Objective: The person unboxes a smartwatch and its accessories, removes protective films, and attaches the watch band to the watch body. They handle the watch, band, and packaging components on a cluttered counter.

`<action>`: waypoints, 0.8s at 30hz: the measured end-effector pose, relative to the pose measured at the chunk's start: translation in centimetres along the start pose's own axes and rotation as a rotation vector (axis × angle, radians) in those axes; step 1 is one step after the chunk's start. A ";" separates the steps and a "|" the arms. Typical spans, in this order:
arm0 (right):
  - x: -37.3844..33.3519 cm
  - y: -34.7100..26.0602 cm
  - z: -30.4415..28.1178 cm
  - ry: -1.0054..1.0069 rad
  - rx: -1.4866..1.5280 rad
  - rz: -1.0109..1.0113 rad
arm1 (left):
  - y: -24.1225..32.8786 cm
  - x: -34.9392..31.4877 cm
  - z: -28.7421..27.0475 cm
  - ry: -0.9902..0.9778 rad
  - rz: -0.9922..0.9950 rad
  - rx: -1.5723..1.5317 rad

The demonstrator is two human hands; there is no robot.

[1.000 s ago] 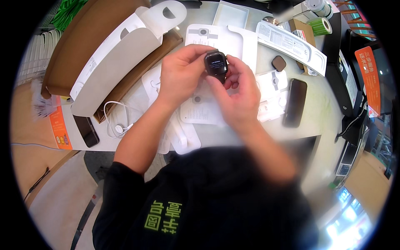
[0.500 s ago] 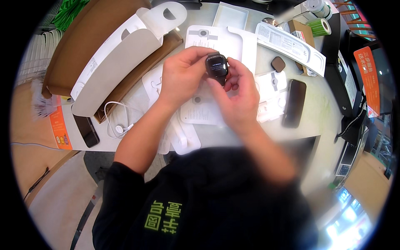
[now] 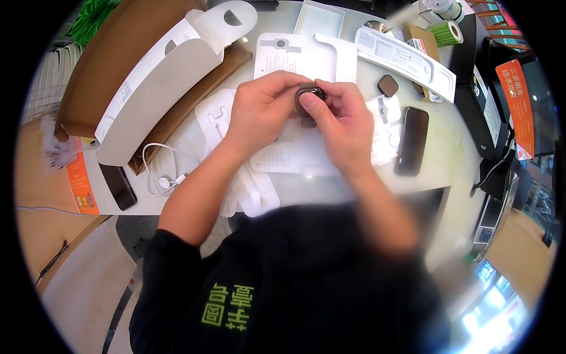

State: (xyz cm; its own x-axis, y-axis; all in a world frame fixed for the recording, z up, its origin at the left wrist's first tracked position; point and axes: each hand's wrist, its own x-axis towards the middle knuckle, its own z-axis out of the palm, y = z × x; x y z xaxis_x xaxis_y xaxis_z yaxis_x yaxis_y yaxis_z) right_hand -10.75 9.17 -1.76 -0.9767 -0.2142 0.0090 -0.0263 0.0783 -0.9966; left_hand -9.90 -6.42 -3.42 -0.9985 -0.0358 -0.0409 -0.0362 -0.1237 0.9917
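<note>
Both my hands hold a dark smartwatch (image 3: 311, 90) with a dark band, over the middle of the table. My left hand (image 3: 265, 109) pinches it from the left, its fingertips at the case and band. From the other side my right hand (image 3: 348, 121) grips it, thumb across the watch face and fingers behind. The thumb covers most of the screen. Beneath the hands lie white printed packaging sheets (image 3: 280, 159), one with a watch picture. Right of my right hand are a small printed card (image 3: 384, 109) and a dark rounded-square piece (image 3: 387, 86).
A black phone (image 3: 414, 141) lies at the right, another phone (image 3: 118, 186) at the left beside a coiled white charging cable (image 3: 167, 182). Long opened boxes, a brown one (image 3: 94, 88) and a white one (image 3: 159, 94), fill the far left. A white tray (image 3: 407, 62) lies far right, near a green roll (image 3: 443, 34).
The watch has tipped, so its screen faces me less. My right thumb has moved up from below the case onto its face, and both hands have drawn closer together around it.
</note>
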 end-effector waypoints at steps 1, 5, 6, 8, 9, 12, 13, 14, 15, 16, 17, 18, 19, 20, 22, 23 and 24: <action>0.0 -0.2 -0.1 0.007 -0.023 0.002 | 0.0 0.0 0.0 0.002 -0.013 -0.004; 0.0 0.2 -0.5 0.024 -0.080 0.038 | 0.4 0.0 0.1 0.009 -0.041 -0.004; 0.1 -0.1 -0.7 0.018 -0.074 0.060 | 0.4 0.0 0.1 0.015 -0.043 -0.001; 0.1 -0.3 -0.7 0.021 -0.047 0.073 | 0.3 0.0 0.0 0.022 -0.052 0.000; 0.0 -0.3 -0.7 0.030 -0.024 0.063 | 0.3 0.1 0.0 0.025 -0.056 0.000; -0.5 0.0 -0.9 0.052 0.026 0.036 | 0.5 0.2 0.0 0.022 -0.087 -0.046; -0.7 0.1 -0.9 0.058 0.040 0.028 | 0.5 0.2 -0.1 0.031 -0.085 -0.051; -0.9 0.1 -1.0 0.060 0.038 0.031 | 0.4 0.2 0.0 0.041 -0.084 -0.057; -1.0 0.1 -1.0 0.063 0.036 0.034 | 0.3 0.2 0.0 0.050 -0.084 -0.063; -1.1 0.2 -1.0 0.065 0.034 0.038 | 0.2 0.2 -0.1 0.058 -0.093 -0.056; -1.2 0.3 -0.8 0.071 0.025 0.006 | 0.1 0.3 -0.2 0.063 -0.103 -0.049; -1.3 0.5 -0.5 0.077 0.016 -0.025 | 0.0 0.3 -0.2 0.068 -0.113 -0.042; -1.3 0.7 -0.3 0.083 0.008 -0.057 | 0.1 0.4 -0.1 0.070 -0.112 -0.050; -1.3 0.9 -0.5 0.031 -0.016 -0.039 | 0.1 0.3 -0.1 0.075 -0.111 -0.057; -1.5 0.2 -0.3 0.029 -0.165 -0.044 | 0.2 0.2 0.1 0.091 -0.100 -0.067; -1.5 -0.2 -0.2 0.031 -0.241 -0.044 | 0.2 0.1 0.3 0.100 -0.089 -0.072; -1.6 0.0 0.1 0.049 -0.258 -0.061 | 0.1 0.1 0.4 0.109 -0.079 -0.077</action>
State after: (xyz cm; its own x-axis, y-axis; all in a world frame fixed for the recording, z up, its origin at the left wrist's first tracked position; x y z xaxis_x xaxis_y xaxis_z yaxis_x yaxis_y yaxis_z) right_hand -9.18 9.37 -1.83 -0.9807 -0.1790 0.0785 -0.1325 0.3134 -0.9403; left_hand -9.97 -6.06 -3.23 -0.9823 -0.1295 -0.1353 -0.1069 -0.2057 0.9728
